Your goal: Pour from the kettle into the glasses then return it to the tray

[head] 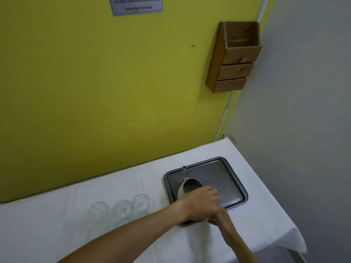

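Kettle [190, 187]: on tray [235, 186], under my left hand [201, 205]; grip unclear.
Right hand [218, 220]: mostly hidden, cannot tell.
Table [133, 186]: white-clothed, against yellow wall [95, 92].

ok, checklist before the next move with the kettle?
1. Kettle over the tray, at its left end: ok.
2. Left hand gripping the kettle: cannot tell, blurred, fingers not clear.
3. Right hand doing anything useful: cannot tell, mostly under the left hand.
4. Three glasses upright on the white tablecloth, left of the tray: ok.
5. Glasses filled: cannot tell, too blurred.
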